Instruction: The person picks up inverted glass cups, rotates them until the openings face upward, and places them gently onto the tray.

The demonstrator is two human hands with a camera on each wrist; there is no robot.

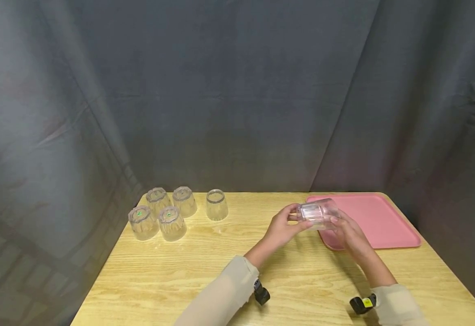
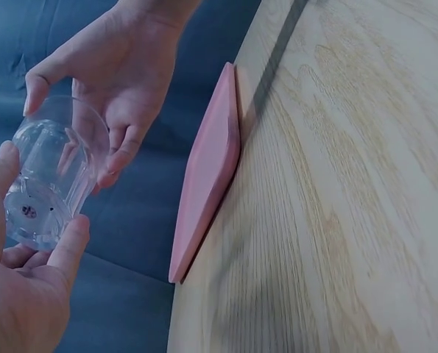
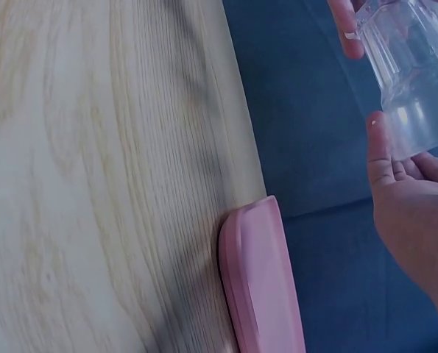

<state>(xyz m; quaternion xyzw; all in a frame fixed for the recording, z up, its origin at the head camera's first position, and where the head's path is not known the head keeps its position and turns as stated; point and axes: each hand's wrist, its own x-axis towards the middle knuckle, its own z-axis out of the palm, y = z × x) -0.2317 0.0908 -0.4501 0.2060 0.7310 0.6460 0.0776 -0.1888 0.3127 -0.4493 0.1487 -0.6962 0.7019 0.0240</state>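
Both hands hold one clear tumbler (image 1: 318, 213) on its side in the air, by the near left corner of a pink tray (image 1: 377, 222). My left hand (image 1: 279, 230) grips the tumbler's base end, thumb on the near side. At the wide rim end, my right hand (image 1: 350, 235) holds it between thumb and fingers. In the left wrist view, the tumbler's base (image 2: 29, 212) faces the left hand and a small dark mark shows on it. The right wrist view shows faceted sides (image 3: 395, 37) and a smooth band near the rim.
Several clear tumblers (image 1: 172, 224) stand upside down in a cluster at the table's back left. To their right, another tumbler (image 1: 217, 206) stands with its rim up. The wooden table (image 1: 152, 285) is bounded by grey curtains (image 1: 221, 99) behind and at the sides.
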